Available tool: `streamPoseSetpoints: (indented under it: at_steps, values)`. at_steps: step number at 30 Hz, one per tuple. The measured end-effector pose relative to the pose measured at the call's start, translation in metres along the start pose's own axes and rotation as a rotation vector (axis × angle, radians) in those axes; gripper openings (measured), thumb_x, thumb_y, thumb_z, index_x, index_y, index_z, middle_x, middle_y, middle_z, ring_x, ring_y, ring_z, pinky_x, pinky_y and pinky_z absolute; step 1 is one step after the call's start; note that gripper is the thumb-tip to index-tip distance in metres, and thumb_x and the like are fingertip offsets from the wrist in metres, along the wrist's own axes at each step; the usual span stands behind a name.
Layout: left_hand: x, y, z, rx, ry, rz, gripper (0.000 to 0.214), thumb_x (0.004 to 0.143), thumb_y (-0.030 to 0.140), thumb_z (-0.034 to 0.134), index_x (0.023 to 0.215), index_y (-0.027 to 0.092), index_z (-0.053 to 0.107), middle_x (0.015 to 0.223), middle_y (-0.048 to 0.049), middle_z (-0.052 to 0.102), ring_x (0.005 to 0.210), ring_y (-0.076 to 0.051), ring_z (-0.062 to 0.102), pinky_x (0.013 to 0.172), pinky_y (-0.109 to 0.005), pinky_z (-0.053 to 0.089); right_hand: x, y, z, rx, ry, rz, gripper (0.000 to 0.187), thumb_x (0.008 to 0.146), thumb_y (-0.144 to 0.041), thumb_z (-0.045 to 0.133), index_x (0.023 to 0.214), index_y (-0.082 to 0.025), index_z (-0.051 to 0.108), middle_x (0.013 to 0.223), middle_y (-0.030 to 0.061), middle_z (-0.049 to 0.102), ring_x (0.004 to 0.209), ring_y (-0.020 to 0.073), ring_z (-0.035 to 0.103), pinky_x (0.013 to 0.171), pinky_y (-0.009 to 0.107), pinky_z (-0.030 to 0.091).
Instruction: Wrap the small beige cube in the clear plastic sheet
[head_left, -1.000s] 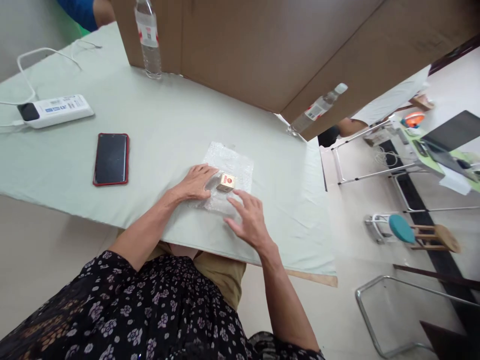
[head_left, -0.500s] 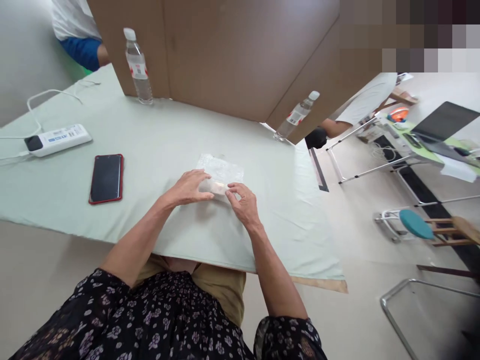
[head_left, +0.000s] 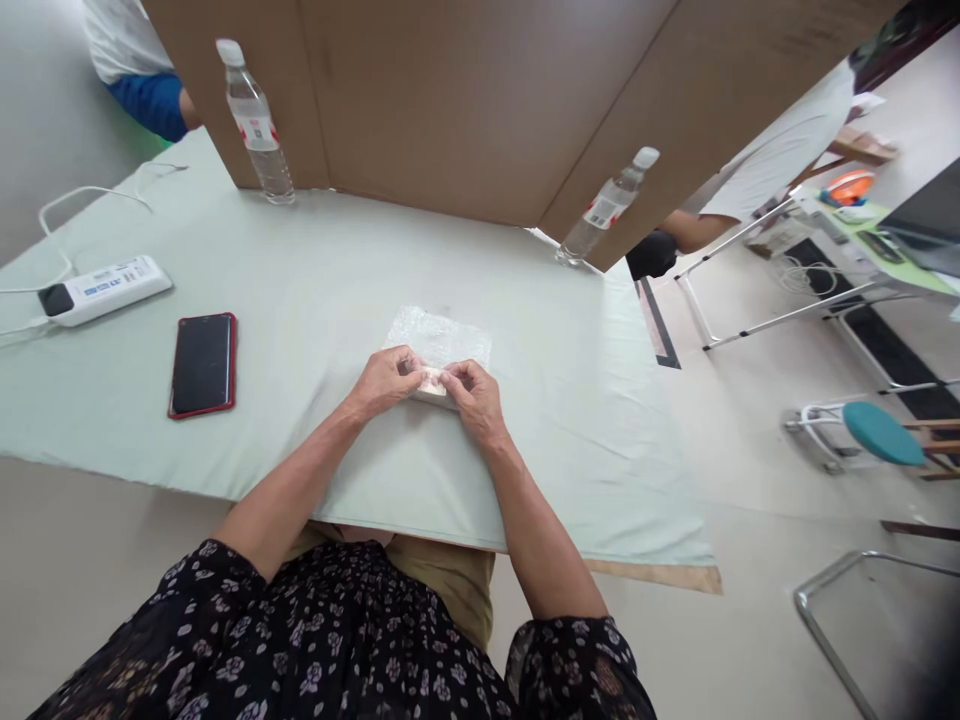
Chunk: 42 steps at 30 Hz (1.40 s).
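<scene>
On pale green tablecloth (head_left: pixel 315 270), I see the wrapped block (head_left: pixel 433 381) at three o'clock from left hand (head_left: pixel 388 380), nine from right hand (head_left: pixel 475 398), equally near, long axis nine-to-three, both pinching its bubble wrap (head_left: pixel 444 337).

The clear plastic wrap (head_left: pixel 450 338) is bumpy and shiny. The cloth (head_left: pixel 555 340) is dull and wrinkly. The board (head_left: pixel 450 110) is dull cardboard. Both bottles (head_left: pixel 259 140) are shiny, clear plastic. The phone screen (head_left: pixel 202 362) is smooth and glossy. The bent pipe (head_left: pixel 834 665) is shiny metal.
</scene>
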<state>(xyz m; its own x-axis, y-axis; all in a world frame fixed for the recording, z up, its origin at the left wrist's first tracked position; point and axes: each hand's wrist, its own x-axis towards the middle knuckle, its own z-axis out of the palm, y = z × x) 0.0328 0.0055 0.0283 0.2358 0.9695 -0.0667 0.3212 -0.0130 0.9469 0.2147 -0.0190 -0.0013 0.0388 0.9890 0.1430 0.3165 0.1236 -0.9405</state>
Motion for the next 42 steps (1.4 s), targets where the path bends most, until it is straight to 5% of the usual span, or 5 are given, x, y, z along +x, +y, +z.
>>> streamPoseSetpoints:
  at_steps: [10, 17, 27, 34, 42]
  values:
    - [-0.021, -0.004, -0.005, -0.042, -0.092, -0.038, 0.024, 0.069, 0.037, 0.068, 0.069, 0.018, 0.055, 0.080, -0.0012, 0.068, 0.066, -0.012, 0.054, 0.060, -0.024, 0.039, -0.022, -0.006, -0.007, -0.165, -0.080, -0.051, 0.018, 0.084, -0.042, 0.061, 0.081, -0.024, 0.060, 0.079, 0.0003, 0.069, 0.076, 0.0184, 0.063, 0.075, 0.032, 0.050]
    - [-0.016, 0.000, -0.005, -0.018, -0.126, -0.072, 0.021, 0.065, 0.036, 0.066, 0.067, 0.017, 0.056, 0.070, 0.0011, 0.060, 0.062, -0.011, 0.049, 0.057, -0.023, 0.035, -0.036, -0.023, -0.006, -0.600, 0.188, -0.337, 0.017, 0.096, -0.033, 0.053, 0.091, -0.025, 0.067, 0.105, 0.0074, 0.073, 0.103, 0.0256, 0.063, 0.096, 0.044, 0.041]
    - [-0.022, -0.001, -0.032, 0.105, -0.145, -0.089, 0.048, 0.065, 0.039, 0.069, 0.108, 0.018, 0.061, 0.076, 0.0021, 0.061, 0.069, -0.016, 0.056, 0.064, -0.027, 0.044, -0.063, -0.031, 0.017, -0.902, -0.106, -0.454, 0.028, 0.096, -0.025, 0.056, 0.124, -0.023, 0.061, 0.119, 0.0092, 0.068, 0.108, 0.0277, 0.056, 0.093, 0.044, 0.035]
    - [-0.024, -0.008, -0.031, 0.476, 0.050, -0.143, 0.042, 0.075, 0.029, 0.059, 0.116, 0.019, 0.061, 0.086, -0.0034, 0.068, 0.079, -0.021, 0.063, 0.073, -0.033, 0.049, -0.055, -0.033, 0.023, -0.977, -0.076, -0.463, 0.024, 0.097, -0.033, 0.056, 0.119, -0.026, 0.062, 0.110, 0.0094, 0.065, 0.098, 0.0280, 0.050, 0.083, 0.043, 0.033]
    - [-0.026, -0.017, -0.036, 0.667, 0.171, -0.215, 0.054, 0.071, 0.063, 0.066, 0.102, 0.018, 0.064, 0.090, -0.0110, 0.073, 0.088, -0.029, 0.068, 0.071, -0.032, 0.047, -0.050, -0.030, 0.026, -1.008, -0.042, -0.506, 0.017, 0.097, -0.034, 0.056, 0.110, -0.026, 0.064, 0.102, 0.0090, 0.065, 0.093, 0.0272, 0.048, 0.077, 0.041, 0.031]
